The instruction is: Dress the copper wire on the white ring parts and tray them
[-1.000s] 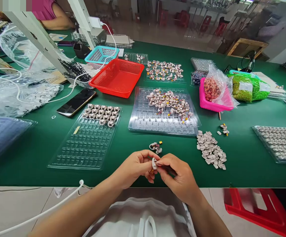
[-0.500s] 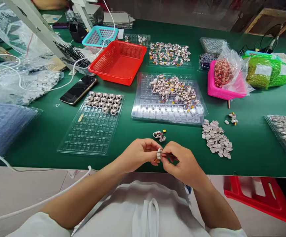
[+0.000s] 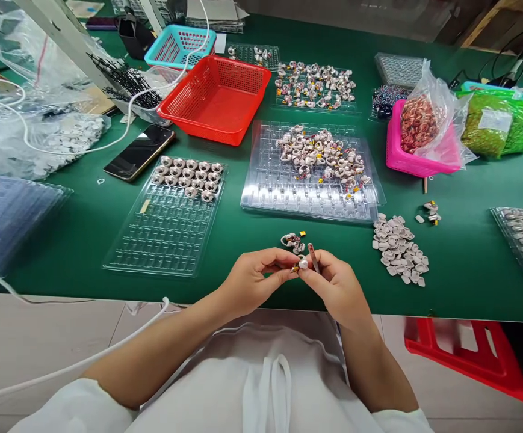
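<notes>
Close above the table's front edge, my left hand (image 3: 259,279) pinches a small white earbud-like housing (image 3: 303,263) with a yellow tab on it. The fingertips of my right hand (image 3: 340,285) touch the same piece from the other side. Held in that hand is a slim metal tool, seemingly tweezers (image 3: 314,258), with one end sticking up past the fingers. Just beyond my fingers lie a few similar housings with wires and a yellow tab (image 3: 293,242). A pile of small pale caps (image 3: 400,249) is to the right of my right hand.
A clear tray (image 3: 153,240) with rows of silvery-white pieces lies left. Ahead, stacked clear trays (image 3: 261,189) carry loose housings. Behind stand a red basket (image 3: 216,120) and a blue basket (image 3: 180,48); a phone (image 3: 139,153) lies nearby. A pink basket (image 3: 394,156) stands right.
The tool in my right hand has swung from pointing at the housing to sticking up between the fingers. Both hands now pinch the housing, which has turned. The view has shifted slightly.
</notes>
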`<state>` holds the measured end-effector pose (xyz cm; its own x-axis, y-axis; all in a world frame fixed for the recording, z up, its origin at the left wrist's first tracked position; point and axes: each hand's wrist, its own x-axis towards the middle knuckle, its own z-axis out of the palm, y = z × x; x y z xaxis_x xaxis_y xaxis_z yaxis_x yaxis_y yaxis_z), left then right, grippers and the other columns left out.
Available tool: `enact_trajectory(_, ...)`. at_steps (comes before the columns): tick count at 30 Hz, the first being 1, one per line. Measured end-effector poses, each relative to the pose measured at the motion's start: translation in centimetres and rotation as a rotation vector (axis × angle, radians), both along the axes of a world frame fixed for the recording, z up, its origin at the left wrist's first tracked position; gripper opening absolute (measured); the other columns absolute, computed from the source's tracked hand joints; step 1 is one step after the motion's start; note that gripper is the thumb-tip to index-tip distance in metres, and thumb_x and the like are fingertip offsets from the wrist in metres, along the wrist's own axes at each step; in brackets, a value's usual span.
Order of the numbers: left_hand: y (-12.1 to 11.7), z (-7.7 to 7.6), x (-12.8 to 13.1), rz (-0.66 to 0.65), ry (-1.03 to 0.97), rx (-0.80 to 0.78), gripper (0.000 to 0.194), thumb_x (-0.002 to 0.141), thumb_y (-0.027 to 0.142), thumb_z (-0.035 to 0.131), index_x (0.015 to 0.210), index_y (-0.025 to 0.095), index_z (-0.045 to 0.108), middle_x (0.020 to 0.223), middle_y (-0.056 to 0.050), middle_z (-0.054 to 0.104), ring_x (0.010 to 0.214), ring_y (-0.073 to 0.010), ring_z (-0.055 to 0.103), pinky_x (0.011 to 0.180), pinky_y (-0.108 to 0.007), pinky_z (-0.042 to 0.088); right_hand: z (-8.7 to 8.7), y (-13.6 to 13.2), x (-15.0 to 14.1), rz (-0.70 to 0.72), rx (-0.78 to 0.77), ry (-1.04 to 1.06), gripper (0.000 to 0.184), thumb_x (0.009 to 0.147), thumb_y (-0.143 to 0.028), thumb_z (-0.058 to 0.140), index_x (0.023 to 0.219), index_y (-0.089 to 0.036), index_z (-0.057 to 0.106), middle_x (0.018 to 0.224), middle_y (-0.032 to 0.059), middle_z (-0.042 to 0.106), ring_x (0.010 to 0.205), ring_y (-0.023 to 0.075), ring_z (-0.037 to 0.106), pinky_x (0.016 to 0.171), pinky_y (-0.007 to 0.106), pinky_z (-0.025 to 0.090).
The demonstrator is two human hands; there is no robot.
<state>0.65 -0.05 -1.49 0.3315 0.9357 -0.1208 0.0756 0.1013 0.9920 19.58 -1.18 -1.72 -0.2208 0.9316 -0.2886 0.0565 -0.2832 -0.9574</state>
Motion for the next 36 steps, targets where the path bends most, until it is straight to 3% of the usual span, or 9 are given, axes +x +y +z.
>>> enact_trajectory(5,0.1,-0.4,-0.3,-0.019,0.207,0.294,0.014,0.089,0.015,0.063,0.099,0.014,0.073,0.09,-0.007,0.078,0.079,-0.0174,0.072,0.074,-0.025,0.056,0.1,0.3,-0.4,0.009,-0.056,0.061,0.021,0.085,-0.039,0.068,0.081,-0.02,0.06,0.069,-0.0043,0.046,0.06,0.0109,0.037,0.055,0.025,0.03)
enact_trajectory(9,0.2,-0.5,-0.4,-0.03,0.269,0.392,0.014,0.089,0.011,0.062,0.1,0.015,0.071,0.089,-0.005,0.078,0.078,-0.0159,0.072,0.074,-0.023,0.055,0.0,0.3,-0.8,-0.038,-0.052,0.056,0.019,0.084,-0.038,0.067,0.083,-0.02,0.06,0.07,-0.0038,0.047,0.062,0.0115,0.038,0.056,0.025,0.031)
enact_trajectory(20,0.4,-0.1,-0.9,-0.092,0.267,0.253,0.014,0.092,0.018,0.059,0.099,0.015,0.071,0.09,-0.006,0.078,0.081,-0.0184,0.073,0.076,-0.027,0.058,-0.1,0.4,-1.0,-0.002,0.008,-0.056,0.018,0.088,-0.037,0.066,0.082,-0.02,0.061,0.076,-0.0014,0.056,0.071,0.0142,0.048,0.065,0.027,0.038)
enact_trajectory(27,0.3,-0.2,-0.7,-0.064,0.192,0.146,0.013,0.09,0.018,0.062,0.096,0.016,0.074,0.082,-0.003,0.078,0.076,-0.0158,0.074,0.075,-0.024,0.06,0.1,0.6,-0.6,0.038,0.039,-0.121,0.015,0.089,-0.033,0.065,0.082,-0.02,0.066,0.073,-0.0017,0.059,0.063,0.0117,0.046,0.055,0.024,0.036)
enact_trajectory(30,0.3,-0.2,-0.5,-0.016,0.106,0.034,0.012,0.089,0.02,0.066,0.096,0.016,0.074,0.081,-0.003,0.077,0.075,-0.0161,0.074,0.074,-0.025,0.062,0.1,0.3,-0.8,-0.005,0.144,-0.168,0.011,0.09,-0.028,0.064,0.083,-0.02,0.068,0.072,-0.0018,0.06,0.059,0.0103,0.047,0.052,0.023,0.037)
enact_trajectory(36,0.4,0.3,-0.4,0.071,-0.105,-0.179,0.013,0.082,0.024,0.076,0.091,0.014,0.074,0.082,-0.003,0.075,0.071,-0.0164,0.073,0.072,-0.028,0.065,-0.4,-0.4,-0.7,-0.006,0.648,-0.246,0.014,0.091,-0.015,0.061,0.096,-0.022,0.072,0.085,0.0038,0.068,0.063,0.0116,0.057,0.051,0.023,0.045)
